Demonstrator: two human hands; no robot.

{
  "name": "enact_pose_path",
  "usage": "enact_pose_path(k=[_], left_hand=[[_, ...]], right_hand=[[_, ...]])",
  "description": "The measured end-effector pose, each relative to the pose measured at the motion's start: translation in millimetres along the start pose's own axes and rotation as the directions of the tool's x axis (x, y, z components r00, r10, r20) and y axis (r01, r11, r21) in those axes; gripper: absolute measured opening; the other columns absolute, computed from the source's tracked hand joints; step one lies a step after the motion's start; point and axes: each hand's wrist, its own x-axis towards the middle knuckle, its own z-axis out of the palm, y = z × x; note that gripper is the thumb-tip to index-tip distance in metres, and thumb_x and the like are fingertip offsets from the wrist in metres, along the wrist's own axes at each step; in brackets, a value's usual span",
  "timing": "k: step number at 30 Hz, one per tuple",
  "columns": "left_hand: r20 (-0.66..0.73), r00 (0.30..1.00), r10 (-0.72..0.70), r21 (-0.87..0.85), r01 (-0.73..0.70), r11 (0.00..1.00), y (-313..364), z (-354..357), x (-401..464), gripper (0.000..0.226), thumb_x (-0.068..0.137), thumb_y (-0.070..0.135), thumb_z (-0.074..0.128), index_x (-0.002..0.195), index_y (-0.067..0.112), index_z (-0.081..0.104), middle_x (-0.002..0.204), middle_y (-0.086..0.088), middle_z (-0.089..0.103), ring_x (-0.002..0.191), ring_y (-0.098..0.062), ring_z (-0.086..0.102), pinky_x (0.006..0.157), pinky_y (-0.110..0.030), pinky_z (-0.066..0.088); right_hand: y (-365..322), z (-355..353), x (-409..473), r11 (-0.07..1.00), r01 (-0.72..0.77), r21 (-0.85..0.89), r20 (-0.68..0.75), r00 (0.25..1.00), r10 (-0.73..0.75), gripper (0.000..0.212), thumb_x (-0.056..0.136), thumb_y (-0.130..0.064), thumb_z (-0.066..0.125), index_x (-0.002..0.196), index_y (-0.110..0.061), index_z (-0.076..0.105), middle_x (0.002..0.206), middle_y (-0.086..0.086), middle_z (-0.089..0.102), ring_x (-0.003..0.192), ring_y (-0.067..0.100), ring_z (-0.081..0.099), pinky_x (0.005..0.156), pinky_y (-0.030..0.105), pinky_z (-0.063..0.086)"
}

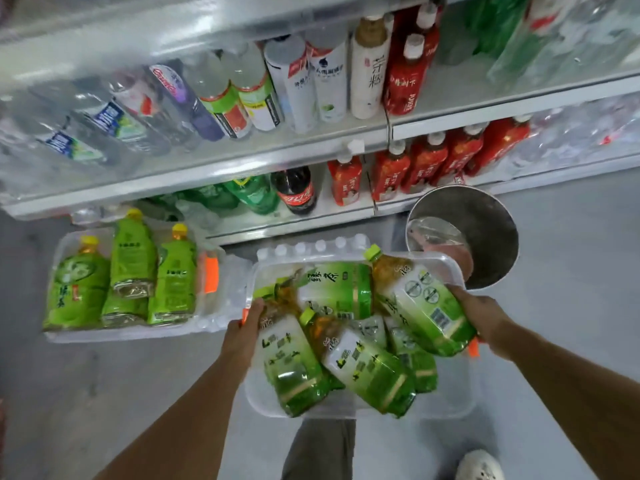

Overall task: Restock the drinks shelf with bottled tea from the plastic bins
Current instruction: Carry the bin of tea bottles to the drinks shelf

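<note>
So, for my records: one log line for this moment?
left hand grips bin | right hand grips tea bottle | shelf not yet restocked

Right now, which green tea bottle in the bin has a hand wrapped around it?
The rightmost tea bottle, its green cap pointing up-left: the right hand grips its base. The left hand holds the bin edge.

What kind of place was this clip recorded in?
Most likely a small shop's drinks aisle. Tiered shelves carry rows of red-labelled bottles and water bottles, while two clear plastic bins of green tea bottles are at floor level.
</note>
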Motion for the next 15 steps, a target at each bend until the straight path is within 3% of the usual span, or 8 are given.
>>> enact_pose_path(k=[4, 6, 9, 12, 15], left_hand=[[0.000, 1.000, 0.029, 0.009, -0.029, 1.000, 32.9, -18.0, 66.8, 0.083, 0.091, 0.069, 0.049, 0.146, 0.008, 0.044, 0.141, -0.019, 0.050, 0.124, -0.037, 0.050, 0.107, -0.054, 0.042], [-0.010, 0.999, 0.036, 0.010, -0.036, 0.999, 47.0, -22.1, 97.9, 0.082, 0.090, 0.069, 0.050, 0.145, 0.008, 0.044, 0.137, -0.018, 0.052, 0.117, -0.035, 0.051, 0.108, -0.054, 0.042], [-0.002, 0.999, 0.037, 0.015, -0.037, 0.999, 62.1, -19.6, 137.2, 0.082, 0.090, 0.071, 0.049, 0.142, 0.008, 0.046, 0.113, -0.009, 0.050, 0.101, -0.029, 0.048, 0.105, -0.053, 0.044], [0.010, 1.000, 0.005, 0.007, -0.006, 1.000, 65.4, -12.5, 166.4, 0.085, 0.088, 0.076, 0.047, 0.146, 0.014, 0.044, 0.121, -0.007, 0.049, 0.103, -0.029, 0.047, 0.103, -0.053, 0.046], [0.002, 1.000, -0.024, -0.007, 0.024, 1.000, 66.9, -8.0, 189.0, 0.087, 0.086, 0.079, 0.046, 0.147, 0.017, 0.042, 0.131, -0.009, 0.049, 0.107, -0.030, 0.046, 0.103, -0.054, 0.046]], right_hand=[[-44.3, 48.5, 34.4, 0.999, 0.037, 0.039, 0.013, 0.999, -0.038, 0.061, 0.093, -0.050, 0.058, 0.126, 0.001, 0.059, 0.112, 0.021, 0.067, 0.092, 0.032, 0.065, 0.076, 0.035, 0.052], [-62.4, 66.4, 49.3, 0.999, 0.035, 0.022, 0.007, 0.999, -0.035, 0.069, 0.091, -0.056, 0.056, 0.129, 0.002, 0.058, 0.120, 0.025, 0.064, 0.105, 0.038, 0.063, 0.096, 0.046, 0.050], [-84.7, 87.4, 69.8, 0.998, 0.064, -0.016, -0.029, 0.998, -0.064, 0.073, 0.089, -0.063, 0.054, 0.123, 0.002, 0.062, 0.120, 0.026, 0.064, 0.112, 0.040, 0.061, 0.105, 0.051, 0.043], [-100.6, 102.5, 90.1, 0.987, 0.113, -0.111, -0.136, 0.982, -0.128, 0.072, 0.090, -0.061, 0.055, 0.130, -0.002, 0.060, 0.122, 0.023, 0.064, 0.105, 0.032, 0.061, 0.098, 0.041, 0.045], [-115.8, 115.1, 103.3, 0.982, 0.107, -0.156, -0.148, 0.980, -0.130, 0.065, 0.094, -0.057, 0.053, 0.135, -0.006, 0.057, 0.102, 0.014, 0.065, 0.070, 0.022, 0.053, 0.067, 0.027, 0.039]])
